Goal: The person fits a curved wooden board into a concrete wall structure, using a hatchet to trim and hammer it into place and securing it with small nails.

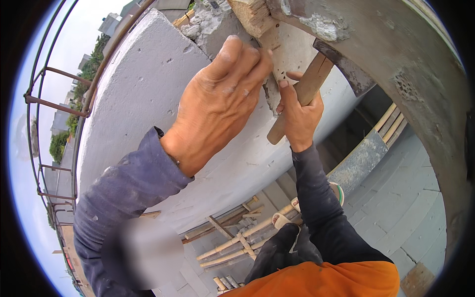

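Observation:
My left hand (222, 94) is closed, its dusty fingers curled against a small board (284, 47) with nail holes. Whatever those fingers pinch is hidden behind them. Beside it, my right hand (303, 116) grips the wooden handle of a hammer (316, 74), thumb laid along the wood. The hammer's dark metal head (349, 69) is up at the right, close to the grey concrete beam. Behind both hands runs a pale concrete wall (143, 84), whose broken edge shows near the board.
Rusty steel bars (62, 106) rise along the left edge. A rough wood block (251, 16) and broken concrete (208, 27) sit at the top. A grey concrete beam (415, 59) curves down the right. Far below are bamboo poles (237, 242) and a grey plank (361, 158).

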A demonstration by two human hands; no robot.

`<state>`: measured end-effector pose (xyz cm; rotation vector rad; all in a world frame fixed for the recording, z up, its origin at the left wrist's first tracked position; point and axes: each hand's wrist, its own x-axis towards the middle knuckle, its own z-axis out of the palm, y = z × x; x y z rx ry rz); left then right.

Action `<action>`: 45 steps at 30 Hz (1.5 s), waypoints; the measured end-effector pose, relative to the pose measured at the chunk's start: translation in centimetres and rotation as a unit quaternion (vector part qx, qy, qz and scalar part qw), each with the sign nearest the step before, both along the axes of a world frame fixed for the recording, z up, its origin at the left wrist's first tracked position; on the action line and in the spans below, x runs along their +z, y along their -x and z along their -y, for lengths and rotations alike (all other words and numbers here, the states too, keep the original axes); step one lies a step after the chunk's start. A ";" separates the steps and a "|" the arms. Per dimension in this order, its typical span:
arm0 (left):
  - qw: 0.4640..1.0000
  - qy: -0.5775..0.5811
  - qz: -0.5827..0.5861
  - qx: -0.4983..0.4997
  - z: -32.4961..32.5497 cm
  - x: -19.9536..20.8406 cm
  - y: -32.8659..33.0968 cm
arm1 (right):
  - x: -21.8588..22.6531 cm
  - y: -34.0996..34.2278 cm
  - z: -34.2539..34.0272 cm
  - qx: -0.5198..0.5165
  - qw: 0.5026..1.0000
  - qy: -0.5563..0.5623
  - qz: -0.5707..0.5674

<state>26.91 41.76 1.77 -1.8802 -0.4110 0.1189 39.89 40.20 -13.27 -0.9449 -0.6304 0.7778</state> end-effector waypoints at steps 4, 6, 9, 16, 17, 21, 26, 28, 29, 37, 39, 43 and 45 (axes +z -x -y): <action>0.999 -0.014 -0.006 0.040 0.4 0.1 -0.2 | 2.9 -0.8 -1.8 -0.002 0.990 -0.090 -0.106; 0.998 -0.018 -0.014 0.050 0.4 0.1 -0.1 | 3.8 -0.5 -2.3 0.009 0.988 -0.098 -0.117; 0.998 -0.018 -0.016 0.057 0.5 0.2 0.2 | 4.4 0.1 -2.5 0.000 0.989 -0.083 -0.119; 0.997 -0.017 -0.025 0.067 0.6 0.3 0.4 | 4.4 -0.5 -2.6 0.008 0.992 -0.059 -0.108; 0.997 -0.018 -0.023 0.066 0.6 0.2 0.5 | 4.4 -0.7 -2.6 0.019 0.993 -0.059 -0.099; 0.999 0.004 0.006 0.045 0.4 0.1 0.6 | 4.4 -1.8 -2.5 0.081 0.988 -0.053 -0.118; 0.995 0.075 0.071 0.010 0.5 0.8 1.0 | 3.5 -3.8 -2.4 0.157 0.963 -0.079 -0.203; 0.994 0.079 0.073 -0.004 0.1 1.0 1.1 | 3.4 -4.3 -2.9 0.151 0.969 -0.072 -0.183; 0.994 0.081 0.074 -0.011 0.0 1.0 1.1 | 3.4 -4.3 -3.0 0.146 0.973 -0.064 -0.168; 0.927 0.291 0.237 -0.007 1.3 -0.6 0.0 | 3.7 -3.3 -1.4 0.140 0.967 -0.068 -0.202; 0.820 0.420 0.389 0.002 1.8 -1.4 -0.8 | 4.0 -2.7 0.1 0.158 0.955 -0.087 -0.238; 0.477 0.604 0.639 -0.017 2.8 -4.2 -2.2 | 4.0 -1.0 1.8 0.183 0.932 -0.102 -0.296; 0.352 0.640 0.682 -0.038 3.0 -4.8 -2.4 | 3.2 -0.9 1.8 0.193 0.937 -0.103 -0.272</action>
